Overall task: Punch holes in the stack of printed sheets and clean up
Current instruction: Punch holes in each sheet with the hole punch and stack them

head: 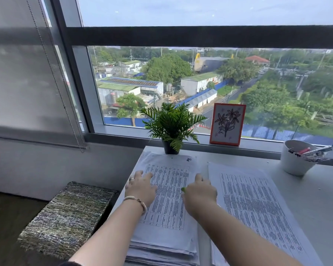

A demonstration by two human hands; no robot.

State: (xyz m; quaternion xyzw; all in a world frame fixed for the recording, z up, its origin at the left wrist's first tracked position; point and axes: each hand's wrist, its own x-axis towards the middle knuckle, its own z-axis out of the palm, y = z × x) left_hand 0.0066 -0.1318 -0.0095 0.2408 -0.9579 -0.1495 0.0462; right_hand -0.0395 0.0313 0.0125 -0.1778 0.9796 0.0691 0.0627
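A thick stack of printed sheets (168, 223) lies at the left end of the white table (319, 204). A second, thinner stack of printed sheets (254, 208) lies just to its right. My left hand (140, 188) rests flat on the left part of the thick stack, fingers spread, a ring and a bracelet on it. My right hand (199, 192) lies on the right edge of the same stack, fingers stretched forward, thumb tucked down at the side. No hole punch is in view.
A small potted plant (171, 127) stands at the back of the table by the window. A framed flower drawing (227, 124) leans on the sill. A white cup of pens (296, 157) sits back right. A woven box (65, 217) stands left of the table.
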